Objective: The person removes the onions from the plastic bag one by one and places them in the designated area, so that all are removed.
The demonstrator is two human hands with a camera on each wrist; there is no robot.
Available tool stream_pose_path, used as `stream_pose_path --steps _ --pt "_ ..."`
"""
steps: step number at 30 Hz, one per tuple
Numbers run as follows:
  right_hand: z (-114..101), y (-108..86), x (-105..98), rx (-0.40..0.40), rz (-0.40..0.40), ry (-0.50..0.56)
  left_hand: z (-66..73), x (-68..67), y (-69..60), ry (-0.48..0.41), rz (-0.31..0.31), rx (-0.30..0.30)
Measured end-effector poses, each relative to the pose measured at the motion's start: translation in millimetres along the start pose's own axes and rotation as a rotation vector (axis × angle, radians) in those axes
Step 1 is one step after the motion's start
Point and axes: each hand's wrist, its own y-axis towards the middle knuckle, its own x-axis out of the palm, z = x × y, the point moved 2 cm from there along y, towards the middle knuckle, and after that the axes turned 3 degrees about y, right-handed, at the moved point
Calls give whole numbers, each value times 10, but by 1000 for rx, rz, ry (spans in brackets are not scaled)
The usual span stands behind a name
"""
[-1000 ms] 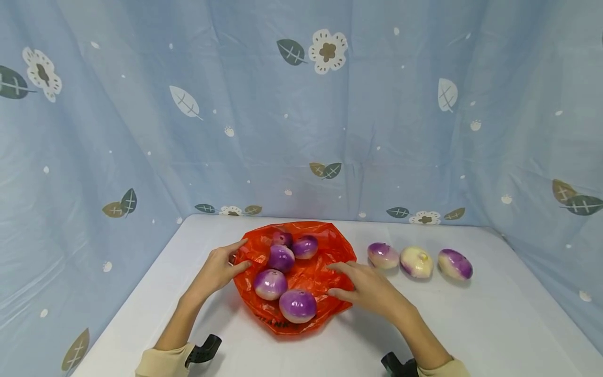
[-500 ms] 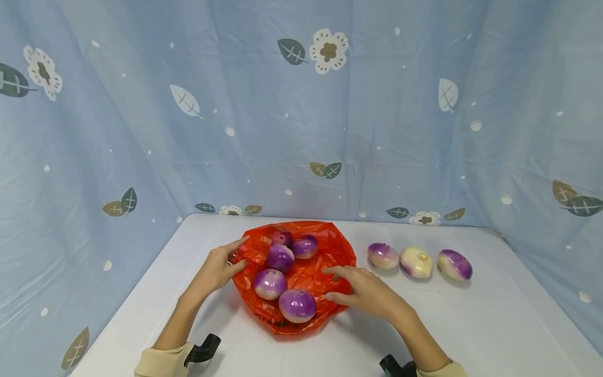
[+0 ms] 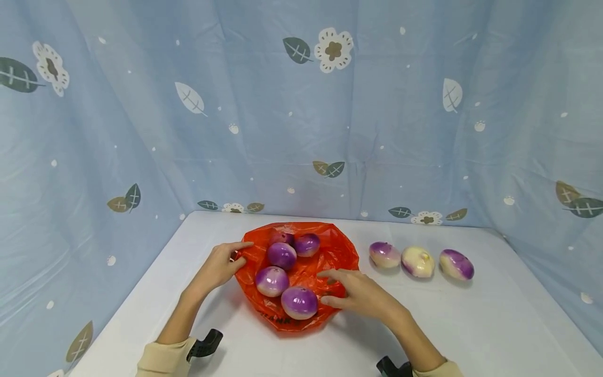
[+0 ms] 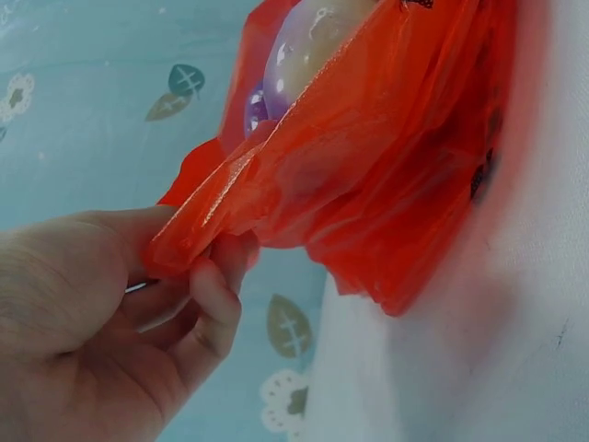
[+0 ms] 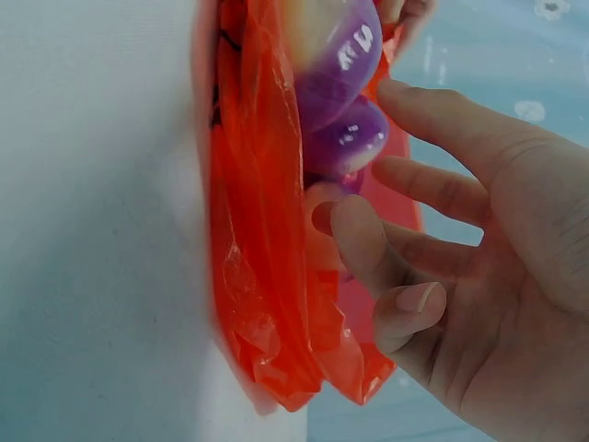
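A red plastic bag lies spread open on the table with several purple-and-white onions in it. My left hand is at its left edge; in the left wrist view the thumb and fingers of that hand pinch the rim of the bag. Over the bag's right side hovers my right hand. The right wrist view has that hand with spread, slightly bent fingers beside the bag and its onions, holding nothing.
Right of the bag, three more onions stand in a row on the white table: a purple-white one, a mostly cream one and another purple one. A blue patterned curtain hangs behind and beside the table.
My right hand has moved a little left and toward me over the bag. My left hand keeps its hold on the bag's edge. The head view has shifted slightly.
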Motion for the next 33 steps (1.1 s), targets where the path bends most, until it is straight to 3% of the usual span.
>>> stream_pose_path --steps 5,11,33 --pt "-21 11 54 -4 -20 3 -21 3 -6 12 -19 -48" --pt "-51 20 89 6 -30 2 -23 5 -35 6 -28 -62" --pt "-178 55 303 50 -32 -37 3 7 17 -5 -36 -49"
